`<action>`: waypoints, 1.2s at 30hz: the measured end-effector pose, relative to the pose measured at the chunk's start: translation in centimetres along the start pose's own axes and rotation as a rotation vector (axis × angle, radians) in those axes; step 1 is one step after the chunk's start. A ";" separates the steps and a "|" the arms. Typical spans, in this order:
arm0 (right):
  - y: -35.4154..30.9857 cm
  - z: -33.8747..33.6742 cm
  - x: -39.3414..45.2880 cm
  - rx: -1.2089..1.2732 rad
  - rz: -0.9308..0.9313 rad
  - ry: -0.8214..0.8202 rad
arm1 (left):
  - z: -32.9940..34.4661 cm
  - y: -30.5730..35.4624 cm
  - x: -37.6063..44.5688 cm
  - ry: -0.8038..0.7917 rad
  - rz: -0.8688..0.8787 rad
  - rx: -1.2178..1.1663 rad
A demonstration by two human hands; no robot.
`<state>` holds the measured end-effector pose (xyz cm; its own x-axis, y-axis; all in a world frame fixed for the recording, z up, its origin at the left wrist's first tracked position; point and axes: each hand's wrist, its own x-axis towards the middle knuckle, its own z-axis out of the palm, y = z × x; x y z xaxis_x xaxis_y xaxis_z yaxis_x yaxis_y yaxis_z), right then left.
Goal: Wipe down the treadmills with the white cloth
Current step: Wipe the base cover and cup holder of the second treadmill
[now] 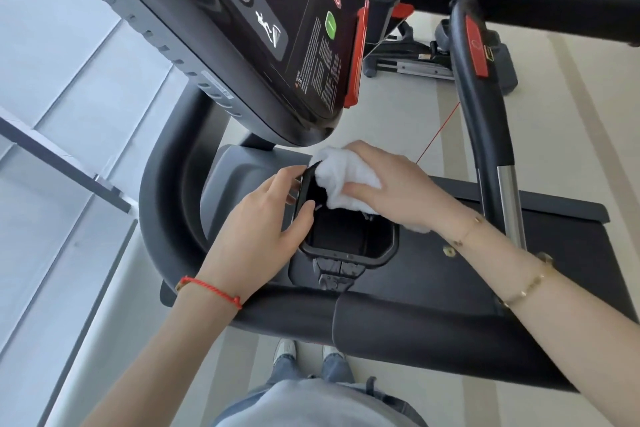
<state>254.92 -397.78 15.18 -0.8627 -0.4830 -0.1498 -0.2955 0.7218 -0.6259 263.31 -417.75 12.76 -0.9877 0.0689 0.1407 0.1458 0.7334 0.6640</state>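
Note:
A black treadmill fills the view, its console (277,17) slanting across the top and a black cup holder tray (346,236) below it. My left hand (263,222) grips the tray's left rim, thumb inside and fingers curled over the edge. My right hand (391,184) holds a bunched white cloth (343,177) and presses it into the tray's upper part, at the rim. Part of the cloth is hidden under my palm and a corner shows below my wrist.
A padded black handrail (415,319) crosses in front of my body, and a curved side rail (485,121) with a red stop button rises on the right. Another machine (415,59) stands on the pale floor beyond. Window glass (69,149) lies to the left.

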 end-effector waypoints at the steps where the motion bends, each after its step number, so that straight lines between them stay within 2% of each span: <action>1: -0.6 -0.1 0.7 -0.047 -0.014 -0.020 | 0.0 0.0 0.0 -0.001 0.001 0.000; 6: -0.2 -0.4 0.0 -0.009 0.045 -0.030 | -0.1 0.0 0.0 -0.005 0.003 0.003; 10: 0.7 0.6 -4.1 0.360 0.225 0.021 | -0.1 0.1 -0.1 -0.003 0.000 0.009; 13: 0.0 2.8 -6.7 0.507 0.262 0.098 | 0.0 0.1 -0.1 0.000 0.000 0.017; 16: -0.8 3.5 -7.3 0.501 0.268 0.141 | 0.1 0.1 -0.1 0.010 0.003 0.023; 20: -0.8 1.2 -4.4 0.407 0.318 0.085 | 0.1 0.0 -0.2 0.001 0.023 0.018; 24: -0.7 0.6 -3.2 0.357 0.278 0.081 | 0.1 0.0 -0.2 -0.017 0.039 0.024; 28: -0.7 1.9 -5.2 0.477 0.238 0.216 | 0.2 -0.2 -0.1 -0.023 0.029 0.043; 31: -0.9 1.5 -7.1 0.449 0.144 0.299 | 0.0 -0.1 -0.1 -0.027 0.020 0.045; 33: -0.9 0.7 -8.7 0.417 0.070 0.272 | -0.3 0.1 -0.3 -0.029 0.025 0.058; 36: -1.2 -0.3 -11.2 0.353 -0.026 0.140 | -0.8 0.4 -1.0 -0.023 0.049 0.060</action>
<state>264.87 -393.12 17.84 -0.9118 -0.4088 -0.0393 -0.1798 0.4834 -0.8567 264.43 -418.04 13.49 -0.9807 0.1206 0.1542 0.1906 0.7676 0.6119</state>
